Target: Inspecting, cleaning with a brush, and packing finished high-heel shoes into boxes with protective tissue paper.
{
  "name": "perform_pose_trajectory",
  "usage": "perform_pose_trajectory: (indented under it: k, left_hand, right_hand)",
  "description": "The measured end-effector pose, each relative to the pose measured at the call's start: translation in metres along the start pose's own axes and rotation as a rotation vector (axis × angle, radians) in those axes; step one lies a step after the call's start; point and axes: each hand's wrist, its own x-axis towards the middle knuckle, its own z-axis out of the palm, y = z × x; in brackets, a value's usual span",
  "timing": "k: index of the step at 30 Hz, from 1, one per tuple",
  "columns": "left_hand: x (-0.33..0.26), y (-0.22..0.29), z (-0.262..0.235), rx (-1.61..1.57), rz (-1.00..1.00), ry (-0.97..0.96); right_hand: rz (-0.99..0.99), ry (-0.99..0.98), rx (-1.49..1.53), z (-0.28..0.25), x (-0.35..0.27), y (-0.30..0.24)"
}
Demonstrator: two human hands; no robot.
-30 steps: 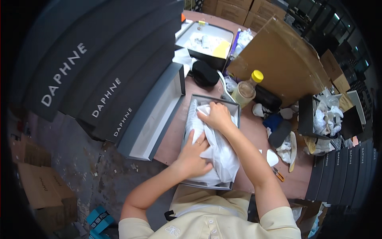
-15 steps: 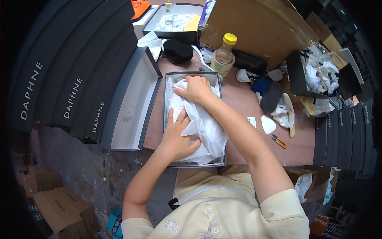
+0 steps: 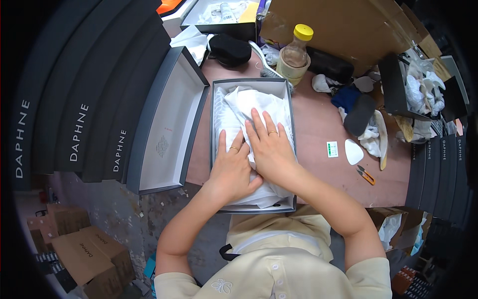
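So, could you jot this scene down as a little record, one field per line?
Left hand: spread flat on thin, crumpled white wrapping
Right hand: beside it, also spread on the wrapping
Wrapping lies in: open rectangular dark grey cardboard box
Left of box: long dark grey cardboard tray, pale inside
Beyond box, rightward: clear bottle with yellow cap
Right of box: small orange-handled snips

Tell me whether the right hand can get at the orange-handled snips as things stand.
Probably yes. The right hand lies spread on white tissue paper, gripping nothing visible, and only the grey box's right wall and a stretch of pink tabletop seem to separate it from the snips.
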Motion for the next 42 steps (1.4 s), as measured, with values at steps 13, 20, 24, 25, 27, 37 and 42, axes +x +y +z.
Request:
perform_pose_trajectory:
  k: [13,20,24,25,27,37,42]
  left_hand:
    - [-0.053,0.006,-0.018,-0.196,-0.186,0.504]
    - [-0.049,-0.016,0.055,-0.931,-0.363,0.674]
    - [-0.067,-0.038,0.086,-1.681,-0.461,0.792]
    - [-0.069,-0.039,0.086,-1.786,-0.456,0.801]
    - [-0.077,-0.042,0.082,-1.908,-0.43,0.817]
    - [-0.039,-0.033,0.015,-1.383,-0.536,0.587]
    - [-0.044,-0.051,0.031,-1.179,-0.564,0.605]
  right_hand:
    - [0.08,0.227,1.077,-0.062,0.054,-0.044]
    - [0.375,0.433,1.522,0.016,0.145,-0.164]
    - [0.138,0.016,1.952,-0.071,0.049,-0.134]
    - [0.028,-0.044,2.07,-0.078,0.021,-0.107]
    - [0.157,-0.134,2.234,-0.131,-0.04,-0.044]
    - [0.725,0.181,1.301,0.008,-0.078,0.027]
    - [0.554,0.405,1.01,-0.002,-0.056,0.012]
